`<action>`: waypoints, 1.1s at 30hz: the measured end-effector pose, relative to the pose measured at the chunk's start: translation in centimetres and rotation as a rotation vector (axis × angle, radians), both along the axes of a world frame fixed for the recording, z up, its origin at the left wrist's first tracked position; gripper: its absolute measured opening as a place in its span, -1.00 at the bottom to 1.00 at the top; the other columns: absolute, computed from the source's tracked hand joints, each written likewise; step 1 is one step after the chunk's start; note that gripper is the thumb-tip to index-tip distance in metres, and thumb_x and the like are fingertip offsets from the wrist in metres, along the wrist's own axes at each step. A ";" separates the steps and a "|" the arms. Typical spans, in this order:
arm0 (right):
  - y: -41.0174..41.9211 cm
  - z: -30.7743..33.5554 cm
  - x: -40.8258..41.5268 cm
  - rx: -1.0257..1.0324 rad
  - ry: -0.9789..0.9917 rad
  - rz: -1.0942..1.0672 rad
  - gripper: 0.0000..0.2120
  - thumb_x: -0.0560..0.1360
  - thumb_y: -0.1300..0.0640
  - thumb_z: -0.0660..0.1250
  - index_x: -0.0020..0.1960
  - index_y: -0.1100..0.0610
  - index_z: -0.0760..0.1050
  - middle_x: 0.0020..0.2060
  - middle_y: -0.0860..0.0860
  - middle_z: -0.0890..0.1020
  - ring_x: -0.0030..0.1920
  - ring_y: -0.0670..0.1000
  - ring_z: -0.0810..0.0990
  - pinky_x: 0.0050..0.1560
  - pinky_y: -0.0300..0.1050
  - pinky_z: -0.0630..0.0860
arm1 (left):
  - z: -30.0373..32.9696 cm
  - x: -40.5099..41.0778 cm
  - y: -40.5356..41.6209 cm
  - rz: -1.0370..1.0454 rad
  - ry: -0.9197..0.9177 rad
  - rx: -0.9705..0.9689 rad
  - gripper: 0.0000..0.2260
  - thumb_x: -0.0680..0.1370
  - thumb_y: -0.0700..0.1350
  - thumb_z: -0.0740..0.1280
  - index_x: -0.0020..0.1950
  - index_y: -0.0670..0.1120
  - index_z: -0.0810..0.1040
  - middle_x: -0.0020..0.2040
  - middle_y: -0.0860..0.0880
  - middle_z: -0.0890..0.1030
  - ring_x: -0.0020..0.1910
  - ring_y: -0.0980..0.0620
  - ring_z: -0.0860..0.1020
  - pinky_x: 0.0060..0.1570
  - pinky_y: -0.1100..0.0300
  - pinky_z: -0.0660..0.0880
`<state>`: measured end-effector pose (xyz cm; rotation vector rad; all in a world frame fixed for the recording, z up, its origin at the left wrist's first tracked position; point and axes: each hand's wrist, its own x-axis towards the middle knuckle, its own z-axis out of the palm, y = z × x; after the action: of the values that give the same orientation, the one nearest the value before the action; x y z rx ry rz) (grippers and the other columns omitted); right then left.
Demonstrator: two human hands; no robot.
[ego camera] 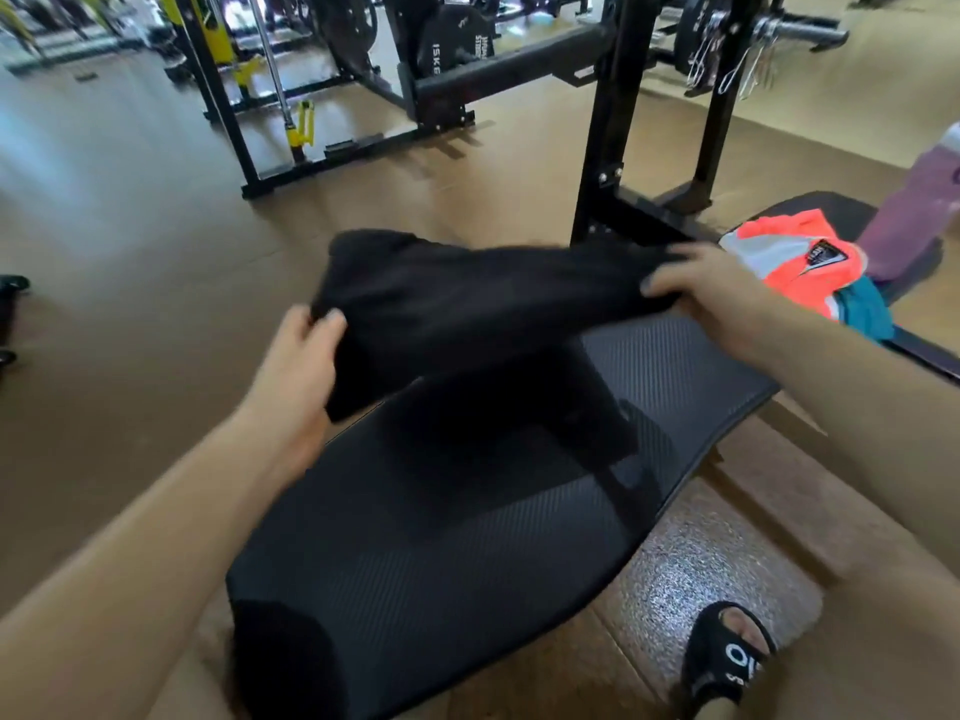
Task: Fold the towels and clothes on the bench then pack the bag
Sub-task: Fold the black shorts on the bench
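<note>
Black garment (467,298) held over the bench (467,537).
My left hand (296,376) and right hand (717,293) each pinch one end.

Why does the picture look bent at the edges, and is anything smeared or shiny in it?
Head view: the wide-angle lens bows the bench and the forearms outward; the black garment, gripped by the left hand and right hand, is smeared by motion; window light glares off the speckled floor patch; the far gym equipment looks soft.
</note>
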<state>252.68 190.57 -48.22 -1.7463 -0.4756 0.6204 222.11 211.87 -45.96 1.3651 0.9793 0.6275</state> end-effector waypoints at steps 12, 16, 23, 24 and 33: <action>-8.3 -11.1 -6.4 -0.544 -0.013 0.213 -0.47 0.27 0.10 0.62 0.15 0.13 0.49 0.02 0.04 0.67 -0.01 0.01 0.66 -0.08 -0.10 0.56 | -13.3 -11.6 -8.2 -0.117 0.454 -0.238 -0.81 0.51 0.22 0.29 0.04 0.18 0.54 0.08 0.12 0.67 0.14 -0.03 0.62 0.20 -0.24 0.55; -8.3 -11.0 -8.2 -0.520 -0.106 0.180 -0.56 0.35 0.02 0.62 0.12 0.08 0.52 0.00 -0.03 0.67 -0.02 -0.05 0.65 -0.10 -0.13 0.53 | -12.8 -12.6 -7.6 -0.130 0.438 -0.401 -0.69 0.56 0.00 0.43 0.26 -0.03 0.50 0.17 -0.11 0.66 0.09 -0.14 0.67 0.10 -0.16 0.62; -6.8 -11.4 -10.0 -0.460 -0.175 -0.059 -0.53 0.41 -0.16 0.53 0.13 0.11 0.49 0.00 -0.02 0.59 0.00 0.02 0.57 -0.04 -0.05 0.45 | -11.0 -12.1 -5.2 -0.291 0.432 -0.353 -0.70 0.63 0.14 0.32 0.27 0.02 0.50 0.11 -0.11 0.71 0.00 -0.07 0.73 -0.07 0.05 0.63; -6.7 -11.5 -10.1 -0.465 -0.182 -0.084 -0.54 0.43 -0.17 0.51 0.12 0.12 0.49 0.00 -0.01 0.58 0.00 0.03 0.57 -0.05 -0.06 0.44 | -10.9 -11.8 -5.1 -0.294 0.411 -0.339 -0.74 0.66 0.07 0.29 0.27 -0.03 0.51 0.12 -0.11 0.70 0.00 -0.07 0.72 -0.06 0.03 0.64; -7.2 -11.6 -10.1 -0.485 -0.173 -0.024 -0.52 0.35 0.25 0.56 0.20 0.07 0.47 0.10 0.04 0.60 0.07 0.05 0.55 0.00 -0.08 0.42 | -10.9 -12.0 -4.5 -0.373 0.445 -0.404 -0.80 0.48 -0.39 0.18 -0.05 -0.26 0.58 -0.05 -0.16 0.72 -0.05 -0.11 0.71 0.02 0.02 0.63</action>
<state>242.59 183.36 -59.87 -2.2757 -0.4454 0.6027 210.08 207.39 -56.85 1.2936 1.0899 -0.1621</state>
